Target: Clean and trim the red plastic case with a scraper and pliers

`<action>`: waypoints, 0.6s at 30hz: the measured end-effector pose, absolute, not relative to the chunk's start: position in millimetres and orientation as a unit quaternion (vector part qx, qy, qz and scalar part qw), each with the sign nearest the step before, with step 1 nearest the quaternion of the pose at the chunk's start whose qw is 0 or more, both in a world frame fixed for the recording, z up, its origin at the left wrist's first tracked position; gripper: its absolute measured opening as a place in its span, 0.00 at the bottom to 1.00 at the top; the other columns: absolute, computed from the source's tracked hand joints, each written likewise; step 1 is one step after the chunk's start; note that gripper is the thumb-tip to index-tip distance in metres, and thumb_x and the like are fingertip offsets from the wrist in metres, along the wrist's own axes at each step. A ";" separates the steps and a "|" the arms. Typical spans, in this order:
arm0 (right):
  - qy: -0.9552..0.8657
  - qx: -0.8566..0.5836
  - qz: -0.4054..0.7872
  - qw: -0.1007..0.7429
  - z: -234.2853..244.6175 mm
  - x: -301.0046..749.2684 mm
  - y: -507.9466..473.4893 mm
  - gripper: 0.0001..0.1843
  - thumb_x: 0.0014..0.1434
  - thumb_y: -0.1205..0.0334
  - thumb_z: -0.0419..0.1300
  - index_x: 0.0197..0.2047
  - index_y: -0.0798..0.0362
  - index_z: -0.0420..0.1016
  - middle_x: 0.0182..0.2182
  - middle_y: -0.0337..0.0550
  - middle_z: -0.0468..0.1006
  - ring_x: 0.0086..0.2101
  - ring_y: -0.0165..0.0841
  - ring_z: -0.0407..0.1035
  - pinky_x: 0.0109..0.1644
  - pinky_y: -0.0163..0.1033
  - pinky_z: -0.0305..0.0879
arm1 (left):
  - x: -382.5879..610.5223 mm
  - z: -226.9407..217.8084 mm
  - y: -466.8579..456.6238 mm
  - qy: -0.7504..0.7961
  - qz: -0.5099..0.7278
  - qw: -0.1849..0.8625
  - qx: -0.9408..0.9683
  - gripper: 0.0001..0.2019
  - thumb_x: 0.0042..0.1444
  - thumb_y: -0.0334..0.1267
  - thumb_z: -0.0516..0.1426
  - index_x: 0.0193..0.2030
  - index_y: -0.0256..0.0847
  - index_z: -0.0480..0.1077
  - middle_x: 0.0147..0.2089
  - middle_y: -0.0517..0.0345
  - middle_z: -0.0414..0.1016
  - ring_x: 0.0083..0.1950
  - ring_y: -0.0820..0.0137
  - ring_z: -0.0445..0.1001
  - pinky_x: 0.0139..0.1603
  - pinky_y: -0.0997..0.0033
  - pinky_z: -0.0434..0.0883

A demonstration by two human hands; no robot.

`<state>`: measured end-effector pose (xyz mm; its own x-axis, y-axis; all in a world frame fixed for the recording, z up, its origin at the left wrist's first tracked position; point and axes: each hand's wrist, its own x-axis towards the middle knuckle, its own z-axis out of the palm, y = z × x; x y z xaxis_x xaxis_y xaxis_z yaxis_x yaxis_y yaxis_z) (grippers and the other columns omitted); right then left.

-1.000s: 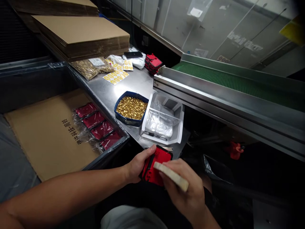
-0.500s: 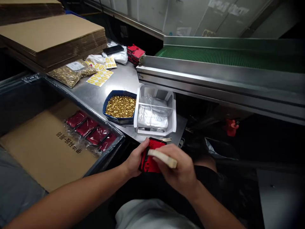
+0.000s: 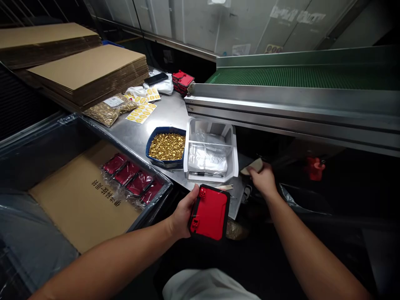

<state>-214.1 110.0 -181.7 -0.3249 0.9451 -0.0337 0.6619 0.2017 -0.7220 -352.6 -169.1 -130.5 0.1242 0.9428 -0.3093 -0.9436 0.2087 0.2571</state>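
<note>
- red case (image 3: 210, 212) sits upright in the left hand (image 3: 183, 214), above the steel tabletop's (image 3: 159, 112) front edge
- right hand (image 3: 264, 180) grips a pale pad (image 3: 254, 166), well apart from the left
- wiping seems the step in hand; the case then needs setting down, perhaps by the divided tray (image 3: 189, 146)

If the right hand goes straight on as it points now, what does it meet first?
The right hand would probably meet the white tray's side wall, though depth is unclear.

A green conveyor belt (image 3: 296, 77) stands before a pale panelled wall (image 3: 218, 25).
</note>
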 end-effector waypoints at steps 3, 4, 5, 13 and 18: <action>-0.765 -0.527 0.342 0.143 -185.6 -234.6 114.4 0.27 0.53 0.49 0.65 0.49 0.62 0.71 0.38 0.43 0.72 0.33 0.18 0.60 0.40 0.26 0.60 | -352.2 -133.6 -171.2 0.218 0.627 0.747 0.025 0.43 0.50 0.68 0.61 0.60 0.32 0.69 0.51 0.34 0.74 0.46 0.46 0.77 0.49 0.47 0.74; -0.767 -0.529 0.337 0.137 -184.0 -239.1 113.0 0.29 0.53 0.48 0.65 0.49 0.62 0.71 0.39 0.43 0.71 0.35 0.18 0.59 0.42 0.26 0.60 | -352.3 -134.6 -172.1 0.231 0.629 0.741 0.039 0.42 0.51 0.69 0.60 0.60 0.33 0.69 0.51 0.34 0.74 0.47 0.47 0.77 0.50 0.47 0.74; -0.765 -0.536 0.329 0.139 -181.3 -241.9 110.5 0.31 0.52 0.45 0.66 0.51 0.61 0.71 0.42 0.44 0.70 0.36 0.18 0.58 0.43 0.27 0.60 | -352.6 -135.5 -172.8 0.252 0.635 0.727 0.059 0.42 0.52 0.69 0.60 0.60 0.34 0.69 0.51 0.35 0.74 0.47 0.48 0.77 0.50 0.48 0.74; -0.726 -0.504 0.444 0.149 -120.2 -205.7 10.6 0.36 0.59 0.32 0.50 0.52 0.54 0.73 0.40 0.46 0.75 0.34 0.22 0.67 0.36 0.28 0.65 | -362.2 -132.2 -169.5 0.505 0.621 0.328 0.502 0.37 0.54 0.62 0.63 0.66 0.43 0.66 0.58 0.43 0.65 0.59 0.54 0.67 0.63 0.56 0.64; -0.691 -0.302 0.646 0.121 -87.9 -187.5 -63.6 0.33 0.58 0.41 0.60 0.62 0.45 0.65 0.60 0.44 0.64 0.55 0.28 0.69 0.60 0.30 0.73 | -363.2 -131.0 -166.5 0.492 0.617 0.241 0.565 0.43 0.51 0.63 0.65 0.68 0.43 0.62 0.59 0.42 0.64 0.59 0.53 0.66 0.61 0.54 0.68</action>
